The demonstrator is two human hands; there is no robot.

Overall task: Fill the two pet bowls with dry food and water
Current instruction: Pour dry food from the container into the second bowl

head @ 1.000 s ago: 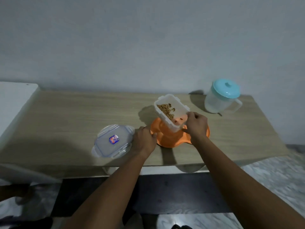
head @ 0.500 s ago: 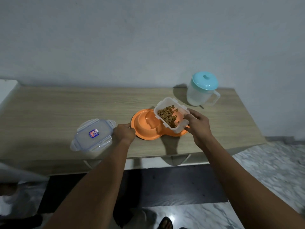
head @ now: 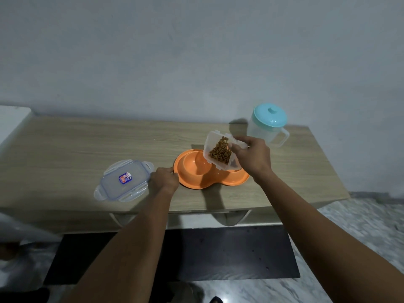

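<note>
An orange double pet bowl (head: 197,179) lies on the wooden table (head: 72,145). My right hand (head: 253,157) grips a clear plastic container (head: 218,153) of brown dry food, tilted steeply to the left above the bowl's middle. The kibble sits heaped toward the container's lower edge. My left hand (head: 165,179) rests at the bowl's left rim, fingers curled against it. The left bowl looks empty; the right bowl is mostly hidden by the container and my hand. A clear jug with a teal lid (head: 269,124) stands behind, at the table's back right.
The container's clear lid (head: 123,180), with a blue and red sticker, lies flat left of my left hand. A white surface (head: 13,119) adjoins the table's left end. A dark mat (head: 196,254) and marble floor lie below the table's front edge.
My right hand has tipped the food container much more steeply and lifted it a little over the bowl. My left hand stays at the bowl's left rim.
</note>
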